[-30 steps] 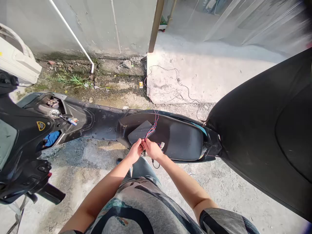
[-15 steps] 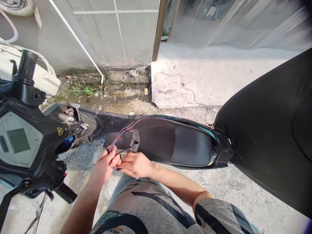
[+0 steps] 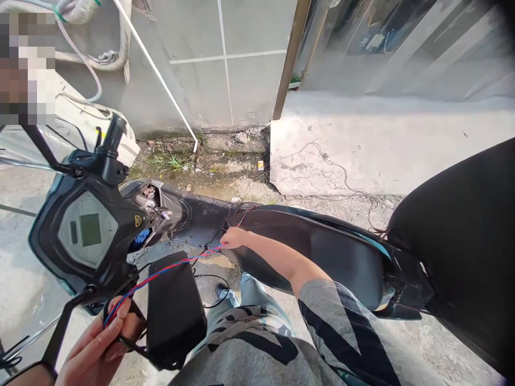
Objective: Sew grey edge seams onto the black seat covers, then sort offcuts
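Note:
My left hand [image 3: 98,343] is at the lower left, gripping red and blue wires [image 3: 161,272] and a black cable, from which a black box-shaped unit [image 3: 174,308] hangs close to my body. The wires run up and right to my right hand [image 3: 232,237], which pinches them at the front edge of the scooter's open under-seat compartment [image 3: 314,252]. The black scooter lies across the view, its handlebar and display [image 3: 88,231] at the left.
The raised black seat [image 3: 462,241] fills the right side. Behind the scooter are a grey tiled wall [image 3: 225,59], a strip of dirt with weeds, and a concrete step [image 3: 382,145] with a thin loose wire lying on it. A white appliance stands at far left.
My left hand has pulled the black unit and the wires out, down and left toward my body. My right hand moved up to the compartment's edge, and the view swung left.

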`<state>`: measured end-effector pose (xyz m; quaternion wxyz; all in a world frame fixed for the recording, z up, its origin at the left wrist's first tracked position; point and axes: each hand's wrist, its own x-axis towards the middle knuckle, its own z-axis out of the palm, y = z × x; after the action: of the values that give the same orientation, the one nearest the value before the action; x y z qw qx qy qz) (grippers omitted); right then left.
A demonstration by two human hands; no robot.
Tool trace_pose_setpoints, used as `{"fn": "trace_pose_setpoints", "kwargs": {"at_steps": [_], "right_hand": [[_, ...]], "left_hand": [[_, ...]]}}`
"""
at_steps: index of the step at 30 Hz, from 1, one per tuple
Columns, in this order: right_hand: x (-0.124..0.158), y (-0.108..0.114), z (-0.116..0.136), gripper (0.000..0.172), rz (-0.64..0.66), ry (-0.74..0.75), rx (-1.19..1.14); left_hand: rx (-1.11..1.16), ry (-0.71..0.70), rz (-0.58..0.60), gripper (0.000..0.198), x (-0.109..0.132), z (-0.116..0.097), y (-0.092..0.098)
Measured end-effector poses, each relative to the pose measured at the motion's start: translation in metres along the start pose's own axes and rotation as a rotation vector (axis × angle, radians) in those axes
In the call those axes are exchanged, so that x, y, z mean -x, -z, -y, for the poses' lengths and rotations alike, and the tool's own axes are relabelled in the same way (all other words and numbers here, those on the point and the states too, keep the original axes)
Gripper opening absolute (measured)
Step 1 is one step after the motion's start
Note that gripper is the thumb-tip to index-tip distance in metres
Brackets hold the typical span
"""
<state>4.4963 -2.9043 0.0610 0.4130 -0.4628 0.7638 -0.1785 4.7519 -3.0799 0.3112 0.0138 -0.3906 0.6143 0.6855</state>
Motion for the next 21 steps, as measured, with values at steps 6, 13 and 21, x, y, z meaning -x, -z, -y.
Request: {"fn": "trace_pose_setpoints", "kwargs": {"at_steps": [6,13,21], "right_hand": [[0.051,0.040,-0.113,0.037,-0.401,-0.535,0.002],[0.056,0.053,-0.149,0.044,-0.426,-0.699,0.021],[-0.073,0.019,-0.131,0.039,-0.100,-0.434,0.074]], "left_hand": [[-0.013,-0.024,-0.177,0.049,-0.026,0.041,0.008],[0.153,-0.017,-0.147,0.054,-0.066,0.086,-0.014],[0.314,0.098,-0.373,0.057,-0.069,0.141,-0.013]]}}
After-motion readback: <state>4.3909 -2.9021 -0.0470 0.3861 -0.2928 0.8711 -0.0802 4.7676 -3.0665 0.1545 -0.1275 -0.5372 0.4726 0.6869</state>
